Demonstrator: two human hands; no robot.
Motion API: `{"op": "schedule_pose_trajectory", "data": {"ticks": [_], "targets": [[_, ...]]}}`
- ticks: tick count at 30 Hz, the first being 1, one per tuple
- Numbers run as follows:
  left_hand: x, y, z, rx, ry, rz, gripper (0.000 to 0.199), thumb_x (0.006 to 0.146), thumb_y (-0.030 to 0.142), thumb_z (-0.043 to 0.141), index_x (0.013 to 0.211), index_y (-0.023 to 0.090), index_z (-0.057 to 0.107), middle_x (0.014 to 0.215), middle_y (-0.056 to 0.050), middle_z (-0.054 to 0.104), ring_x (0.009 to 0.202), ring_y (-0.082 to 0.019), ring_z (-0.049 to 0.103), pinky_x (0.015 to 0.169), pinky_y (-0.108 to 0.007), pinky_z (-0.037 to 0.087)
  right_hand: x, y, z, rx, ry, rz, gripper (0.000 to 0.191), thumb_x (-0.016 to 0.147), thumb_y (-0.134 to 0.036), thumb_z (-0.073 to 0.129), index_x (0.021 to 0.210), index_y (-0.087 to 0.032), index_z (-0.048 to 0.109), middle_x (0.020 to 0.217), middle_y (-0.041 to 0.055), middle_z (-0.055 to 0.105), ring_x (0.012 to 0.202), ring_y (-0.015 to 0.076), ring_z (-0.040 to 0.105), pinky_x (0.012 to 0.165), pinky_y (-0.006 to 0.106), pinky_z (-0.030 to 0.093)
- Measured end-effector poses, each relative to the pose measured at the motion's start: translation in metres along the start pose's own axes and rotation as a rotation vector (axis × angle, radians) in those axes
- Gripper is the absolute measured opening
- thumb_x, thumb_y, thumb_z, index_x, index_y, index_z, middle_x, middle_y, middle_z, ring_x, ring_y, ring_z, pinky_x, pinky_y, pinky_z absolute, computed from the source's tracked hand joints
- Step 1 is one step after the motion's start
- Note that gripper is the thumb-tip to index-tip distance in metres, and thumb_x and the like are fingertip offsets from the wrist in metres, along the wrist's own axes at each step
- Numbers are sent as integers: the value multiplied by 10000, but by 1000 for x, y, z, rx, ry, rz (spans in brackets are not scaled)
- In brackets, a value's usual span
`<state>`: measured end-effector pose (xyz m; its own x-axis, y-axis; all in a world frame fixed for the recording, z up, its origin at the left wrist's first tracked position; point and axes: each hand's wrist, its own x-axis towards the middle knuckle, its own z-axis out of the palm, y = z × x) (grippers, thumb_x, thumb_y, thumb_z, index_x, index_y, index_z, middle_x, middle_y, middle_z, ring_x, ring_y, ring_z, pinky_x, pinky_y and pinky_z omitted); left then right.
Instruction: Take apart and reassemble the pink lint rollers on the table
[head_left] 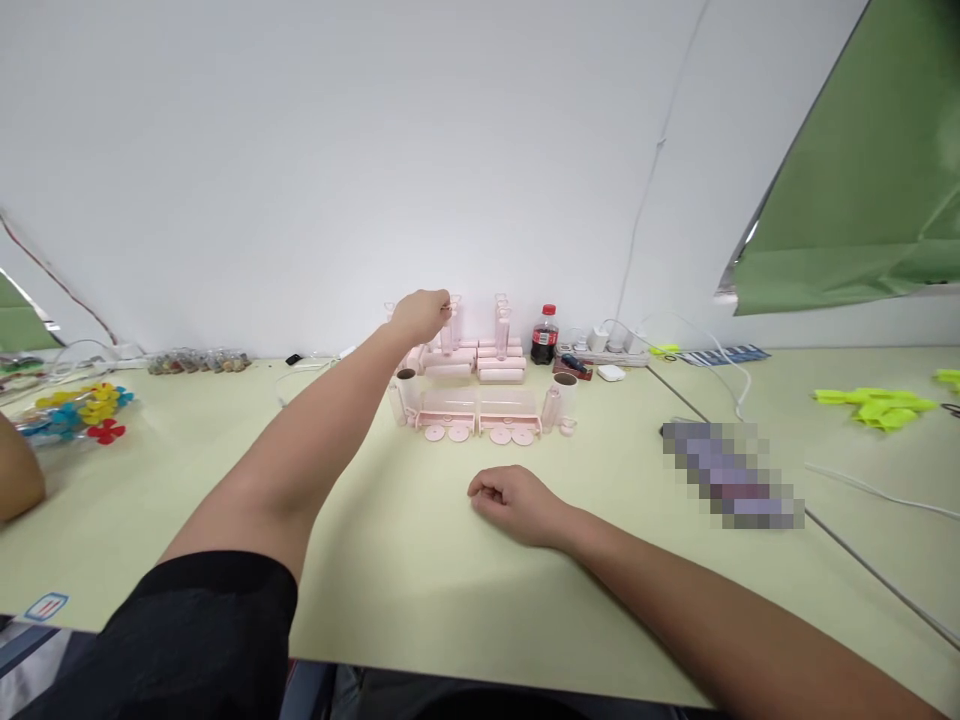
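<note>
On the counter (pixel 420 600), the right hand (pixel 519 506) rests loosely curled, nothing visible in it. Beyond sit pink trays (pixel 446 421); farther back, the left hand (pixel 421 316), the nearer one, is atop an upright pink tube (pixel 447 340), its grip unclear.

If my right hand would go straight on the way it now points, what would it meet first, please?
Probably the left forearm, though depth is unclear: the right hand might pass beneath it.

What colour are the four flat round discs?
The four flat round discs are pale pink; the head view shows them best.
</note>
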<state>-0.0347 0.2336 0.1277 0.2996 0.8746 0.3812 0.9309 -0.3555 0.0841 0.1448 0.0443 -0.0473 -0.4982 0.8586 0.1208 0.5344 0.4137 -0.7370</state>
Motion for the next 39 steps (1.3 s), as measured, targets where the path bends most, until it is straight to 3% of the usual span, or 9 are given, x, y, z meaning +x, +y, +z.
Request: {"op": "schedule_pose_trajectory", "data": {"ticks": [7,11,15,20,23,26,30,36,39], "targets": [[-77,16,-48,-541,444,134,86,875,272,549,821,212,578,664,15,607,573,-141,554,576,-266,400,7,17,0,431,205,57,324,865,-441,565,1074,-198,615,758,-11,545,605,116,480,531,247,399],[-135,22,-17,-1043,504,23,218,890,385,570,781,200,530,631,23,603,576,-113,580,599,-240,444,13,21,-13,617,509,47,661,795,-563,620,1330,-245,398,1047,58,566,711,156,563,452,246,434],[-166,14,35,-1401,366,-222,367,795,538,644,816,196,514,643,26,591,549,-116,598,545,-239,458,8,14,-33,569,529,-20,528,769,-552,660,1142,-202,531,831,28,584,698,175,553,466,263,454],[-176,-2,64,-1032,313,-293,387,803,496,620,1039,195,563,995,-85,662,848,-205,658,705,-346,521,-5,1,-51,330,581,72,497,763,-474,687,1154,-181,597,649,-31,542,561,129,459,492,263,395],[-185,8,63,-515,388,-59,436,831,391,617,1221,215,537,1269,-133,598,1179,-282,552,977,-476,424,-14,-1,-55,193,557,110,489,764,-464,674,1153,-174,610,556,-63,463,518,121,416,492,255,344],[-196,32,63,-240,304,193,359,853,348,616,1188,221,586,1234,-113,640,1195,-288,542,1053,-504,323,-21,0,-52,125,490,118,484,757,-476,668,1126,-167,616,574,-52,490,503,116,410,488,252,331],[-202,51,71,-236,209,278,206,878,268,588,1071,217,641,1073,-76,708,1045,-239,626,940,-427,411,-22,6,-46,149,355,63,501,770,-467,654,1175,-176,603,815,10,610,509,88,383,488,244,314],[-196,42,79,-349,171,274,191,854,282,638,1036,241,680,1122,-57,713,1077,-232,634,933,-407,432,-14,17,-50,129,277,84,552,762,-480,677,1213,-169,608,615,-42,515,537,117,404,510,239,322],[-195,39,81,-374,173,261,213,842,273,652,1050,247,685,1160,-53,704,1106,-232,623,957,-415,419,-13,17,-51,98,291,74,521,764,-457,679,1205,-187,618,816,20,647,581,122,472,546,253,385]]}}
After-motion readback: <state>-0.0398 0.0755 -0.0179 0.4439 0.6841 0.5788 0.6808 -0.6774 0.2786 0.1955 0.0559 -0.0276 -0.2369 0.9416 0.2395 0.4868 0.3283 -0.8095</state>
